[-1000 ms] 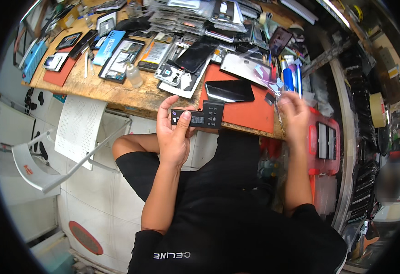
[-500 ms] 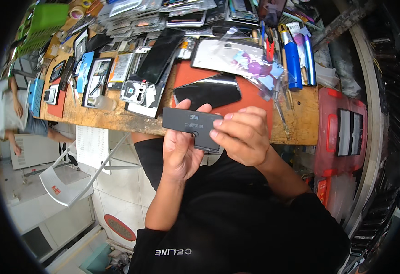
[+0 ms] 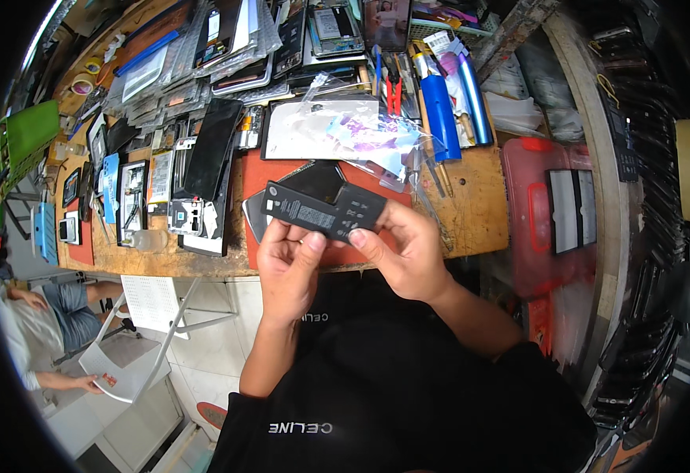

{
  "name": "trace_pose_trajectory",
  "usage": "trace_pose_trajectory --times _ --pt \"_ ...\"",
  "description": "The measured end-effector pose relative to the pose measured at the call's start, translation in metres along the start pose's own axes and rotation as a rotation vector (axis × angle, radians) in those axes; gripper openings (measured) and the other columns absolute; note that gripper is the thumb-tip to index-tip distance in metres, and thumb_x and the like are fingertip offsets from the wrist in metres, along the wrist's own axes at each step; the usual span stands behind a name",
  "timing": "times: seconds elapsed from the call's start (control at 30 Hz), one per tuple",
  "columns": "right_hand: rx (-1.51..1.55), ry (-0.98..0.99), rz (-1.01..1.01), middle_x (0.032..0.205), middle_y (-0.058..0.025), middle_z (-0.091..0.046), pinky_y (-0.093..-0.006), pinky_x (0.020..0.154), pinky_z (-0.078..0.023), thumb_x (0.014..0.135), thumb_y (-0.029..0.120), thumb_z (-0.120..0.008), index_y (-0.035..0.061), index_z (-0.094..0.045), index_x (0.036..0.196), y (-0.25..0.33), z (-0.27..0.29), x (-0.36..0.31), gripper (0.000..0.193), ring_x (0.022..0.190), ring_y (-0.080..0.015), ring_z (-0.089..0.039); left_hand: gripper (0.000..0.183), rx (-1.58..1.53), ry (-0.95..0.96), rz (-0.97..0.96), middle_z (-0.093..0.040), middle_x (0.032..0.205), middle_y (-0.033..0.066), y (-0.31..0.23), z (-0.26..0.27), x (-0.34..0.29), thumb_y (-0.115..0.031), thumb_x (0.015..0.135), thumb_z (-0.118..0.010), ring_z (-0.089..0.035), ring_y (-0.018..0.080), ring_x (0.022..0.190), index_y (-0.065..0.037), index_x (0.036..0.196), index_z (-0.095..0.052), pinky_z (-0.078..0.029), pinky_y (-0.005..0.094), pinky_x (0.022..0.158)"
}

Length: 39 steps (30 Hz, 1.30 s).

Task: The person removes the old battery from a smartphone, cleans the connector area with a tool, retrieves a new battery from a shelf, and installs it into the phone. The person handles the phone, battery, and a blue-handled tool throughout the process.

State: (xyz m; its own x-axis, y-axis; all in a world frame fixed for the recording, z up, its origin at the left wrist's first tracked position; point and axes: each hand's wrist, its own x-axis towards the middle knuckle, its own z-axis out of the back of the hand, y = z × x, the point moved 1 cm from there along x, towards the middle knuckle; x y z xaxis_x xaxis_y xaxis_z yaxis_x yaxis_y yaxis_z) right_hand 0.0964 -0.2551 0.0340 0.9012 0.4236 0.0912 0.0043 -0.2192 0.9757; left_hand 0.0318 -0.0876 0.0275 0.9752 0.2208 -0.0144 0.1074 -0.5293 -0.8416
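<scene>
Grasping a black L-shaped battery (image 3: 305,210) near its lower left edge with the left hand (image 3: 288,264); pinching its right end with the right hand (image 3: 406,256). Holding it up before a dark phone panel (image 3: 317,180) and an orange-red mat (image 3: 256,175). Facing a wooden bench (image 3: 479,217) bearing red-handled pliers (image 3: 394,93), a blue tube (image 3: 442,118) and stacked phone parts (image 3: 179,94), with a red case (image 3: 528,236) to the right.

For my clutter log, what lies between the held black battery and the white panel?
In the head view, a dark flat panel on the red mat shows between the black battery and white panel.
</scene>
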Motion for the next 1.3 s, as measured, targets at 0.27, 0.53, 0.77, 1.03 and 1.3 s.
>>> trace_pose_trajectory --times 0.27,0.53,0.77,1.03,1.3 --pt "0.185 -0.063 -0.276 0.094 -0.0029 -0.076 -0.0226 0.074 -0.053 0.104 0.009 -0.077 0.0006 -0.069 0.098 -0.011 0.002 -0.009 0.013 0.083 -0.0035 -0.065 0.029 0.120 -0.134 0.066 -0.074 0.118 0.0116 -0.004 -0.002 0.007 0.000 0.105 -0.071 -0.072 0.0155 0.098 0.001 0.132 -0.059 -0.061 0.0321 0.085" --pt "0.114 -0.130 -0.157 0.081 0.0007 -0.073 -0.0234 0.071 -0.050 0.103 0.012 -0.079 0.0028 -0.070 0.088 -0.031 -0.025 -0.013 0.020 0.078 -0.0028 -0.062 0.019 0.175 -0.161 0.093 -0.074 0.115 0.0103 -0.022 0.008 0.009 -0.005 0.107 -0.070 -0.073 0.0142 0.096 -0.002 0.123 -0.061 -0.062 0.0308 0.083" --pt "0.167 -0.083 -0.226 0.101 -0.0053 -0.074 -0.0257 0.081 -0.056 0.111 0.012 -0.066 -0.0017 -0.066 0.118 -0.003 -0.008 -0.007 0.015 0.087 -0.0082 -0.067 0.024 0.153 -0.120 0.079 -0.075 0.110 0.0121 -0.013 0.006 -0.001 -0.011 0.111 -0.065 -0.076 0.0154 0.085 0.000 0.130 -0.054 -0.067 0.0299 0.074" --pt "0.049 -0.026 -0.228 0.100 -0.0062 -0.075 -0.0250 0.080 -0.056 0.110 0.012 -0.067 -0.0008 -0.066 0.112 -0.005 -0.021 -0.009 0.013 0.085 -0.0076 -0.067 0.065 0.153 0.004 0.127 -0.062 0.139 0.0130 -0.011 0.009 -0.017 0.006 0.104 -0.068 -0.068 0.0154 0.119 -0.006 0.156 -0.031 -0.060 0.0313 0.097" --pt "-0.002 0.023 -0.155 0.102 -0.0060 -0.075 -0.0236 0.078 -0.056 0.109 0.009 -0.068 -0.0023 -0.067 0.114 -0.005 -0.005 -0.010 0.012 0.087 -0.0067 -0.068 0.053 0.212 0.060 0.141 -0.066 0.117 0.0031 -0.004 0.011 -0.021 -0.003 0.108 -0.067 -0.062 0.0053 0.095 -0.005 0.153 -0.038 -0.053 0.0234 0.077"
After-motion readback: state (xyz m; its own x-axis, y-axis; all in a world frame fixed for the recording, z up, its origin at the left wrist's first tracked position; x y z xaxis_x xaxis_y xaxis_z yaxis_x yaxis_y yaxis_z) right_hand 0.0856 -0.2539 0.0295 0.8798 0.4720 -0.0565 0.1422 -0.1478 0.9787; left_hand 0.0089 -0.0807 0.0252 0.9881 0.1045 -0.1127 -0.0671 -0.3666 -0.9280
